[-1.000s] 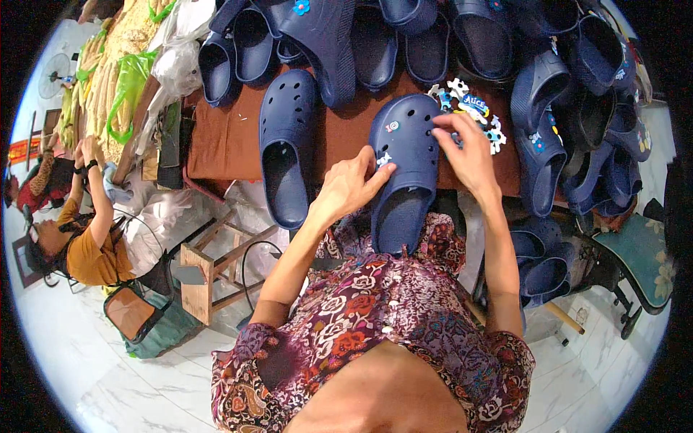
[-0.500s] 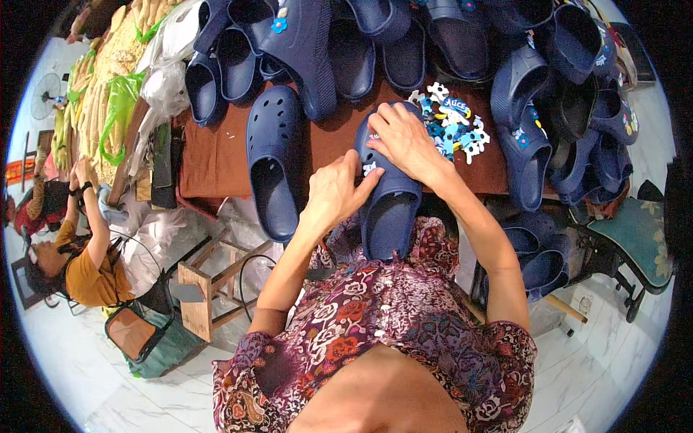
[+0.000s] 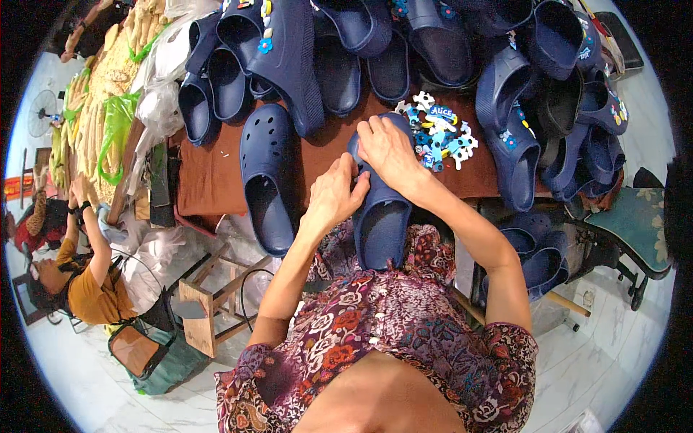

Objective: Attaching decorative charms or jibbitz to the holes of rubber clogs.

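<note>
A navy clog with its heel toward me rests partly on the table and partly over its front edge, at my lap. My left hand holds its left side, the thumb lying across the upper. On the front of the clog my right hand is bent, with fingertips pressed to the upper; whatever lies beneath them is hidden. A second navy clog, with plain holes, lies to the left. Close to my right hand is a pile of small white, blue and yellow shoe charms.
Many navy clogs, some with charms, crowd the back and right of the brown-covered table. At left are a wooden stool, a green bag and a person in a mustard top. A chair stands at right.
The view has shifted slightly. A white charm seen by my left thumb and a small pinkish one by my right fingers are now covered. Both hands stay on the clog.
</note>
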Tool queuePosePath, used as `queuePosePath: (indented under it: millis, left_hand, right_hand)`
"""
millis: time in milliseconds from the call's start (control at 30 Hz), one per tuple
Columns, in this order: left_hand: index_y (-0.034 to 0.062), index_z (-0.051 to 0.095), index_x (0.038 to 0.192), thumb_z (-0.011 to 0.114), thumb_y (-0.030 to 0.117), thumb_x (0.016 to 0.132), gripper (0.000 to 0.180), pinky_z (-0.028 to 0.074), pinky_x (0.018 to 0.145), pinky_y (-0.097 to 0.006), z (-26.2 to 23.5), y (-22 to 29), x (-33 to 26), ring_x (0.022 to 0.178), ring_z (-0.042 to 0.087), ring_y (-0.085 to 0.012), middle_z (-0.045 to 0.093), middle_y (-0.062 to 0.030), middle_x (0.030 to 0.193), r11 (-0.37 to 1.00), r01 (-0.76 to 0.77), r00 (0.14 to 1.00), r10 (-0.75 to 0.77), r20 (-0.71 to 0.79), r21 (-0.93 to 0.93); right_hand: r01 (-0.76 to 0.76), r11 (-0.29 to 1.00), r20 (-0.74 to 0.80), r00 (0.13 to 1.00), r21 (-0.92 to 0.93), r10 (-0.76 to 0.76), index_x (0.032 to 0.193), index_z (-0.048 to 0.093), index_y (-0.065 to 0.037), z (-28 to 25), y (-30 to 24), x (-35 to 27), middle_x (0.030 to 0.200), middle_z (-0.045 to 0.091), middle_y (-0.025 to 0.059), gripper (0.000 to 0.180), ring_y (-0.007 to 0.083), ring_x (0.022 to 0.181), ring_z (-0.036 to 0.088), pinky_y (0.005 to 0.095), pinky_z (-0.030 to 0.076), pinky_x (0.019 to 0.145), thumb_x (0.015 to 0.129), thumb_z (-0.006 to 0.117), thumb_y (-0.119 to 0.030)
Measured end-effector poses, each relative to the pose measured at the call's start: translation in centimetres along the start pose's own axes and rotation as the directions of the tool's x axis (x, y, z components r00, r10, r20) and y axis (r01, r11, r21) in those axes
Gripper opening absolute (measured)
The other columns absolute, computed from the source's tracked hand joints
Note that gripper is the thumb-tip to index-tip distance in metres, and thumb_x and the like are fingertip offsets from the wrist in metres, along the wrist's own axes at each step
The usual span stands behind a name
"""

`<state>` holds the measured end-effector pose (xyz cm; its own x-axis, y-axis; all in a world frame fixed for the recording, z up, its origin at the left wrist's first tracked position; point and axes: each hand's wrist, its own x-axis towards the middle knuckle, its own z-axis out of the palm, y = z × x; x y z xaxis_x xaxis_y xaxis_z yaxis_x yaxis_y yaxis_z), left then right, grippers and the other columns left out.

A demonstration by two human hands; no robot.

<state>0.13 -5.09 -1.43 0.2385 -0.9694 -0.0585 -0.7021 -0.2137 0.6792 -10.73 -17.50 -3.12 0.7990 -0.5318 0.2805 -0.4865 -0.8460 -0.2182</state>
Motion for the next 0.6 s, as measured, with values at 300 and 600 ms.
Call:
queuePosePath:
  millis: [300, 600]
  left_hand:
    - [0.0012, 0.047, 0.097, 0.059, 0.026, 0.094, 0.027, 0.048, 0.071, -0.054, 0.3, 1.3, -0.3, 0.082, 0.063, -0.0476, 0.063, -0.0262, 0.090, 1.000, 0.027, 0.999, -0.028, -0.038, -0.009]
    - [0.0016, 0.047, 0.097, 0.058, 0.027, 0.095, 0.027, 0.048, 0.073, -0.056, 0.0, 0.8, 0.5, 0.084, 0.063, -0.0485, 0.064, -0.0266, 0.091, 0.998, 0.023, 0.998, -0.027, 0.061, 0.053]
  right_hand:
    - [-0.125, 0.992, 0.089, 0.988, -0.005, 0.125, 0.097, 0.057, -0.002, -1.8, 0.8, 0.2, 0.096, 0.062, 0.0158, 0.056, 0.0318, 0.095, 0.063, 0.0427, 0.056, 0.072, 0.072, 0.082, -0.045]
    - [-0.003, 0.987, 0.093, 0.995, -0.163, 0.019, 0.093, 0.056, -0.002, -0.8, 0.2, 0.1, 0.086, 0.064, 0.0170, 0.014, 0.0281, 0.080, 0.068, 0.0346, 0.058, 0.061, 0.080, 0.060, -0.006]
